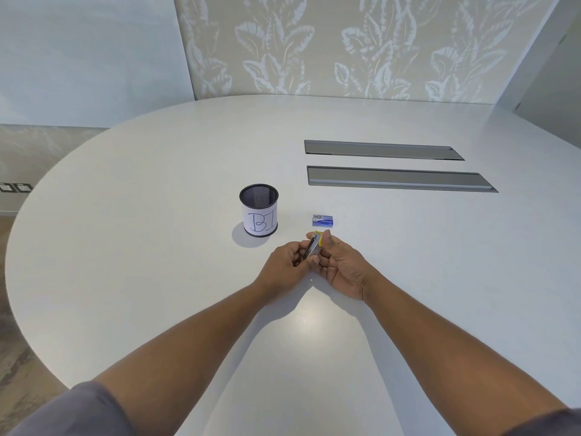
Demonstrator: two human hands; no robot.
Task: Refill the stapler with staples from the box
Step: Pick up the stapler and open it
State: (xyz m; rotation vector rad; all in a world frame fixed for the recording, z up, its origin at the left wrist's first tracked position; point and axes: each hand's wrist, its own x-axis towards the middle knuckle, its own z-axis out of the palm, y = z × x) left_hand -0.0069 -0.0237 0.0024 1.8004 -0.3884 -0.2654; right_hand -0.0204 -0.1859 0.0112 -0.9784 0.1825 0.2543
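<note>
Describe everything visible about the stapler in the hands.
The stapler is small, with a yellow body and a shiny metal part facing the camera. It is held above the white table, tilted, its yellow end pointing away toward the blue staple box. The left hand and right hand both grip it; fingers hide its near end. Whether it is open is unclear.

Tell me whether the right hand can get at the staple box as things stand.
Probably yes: the staple box lies just beyond the right hand with nothing between, but that hand is holding the stapler.
</note>
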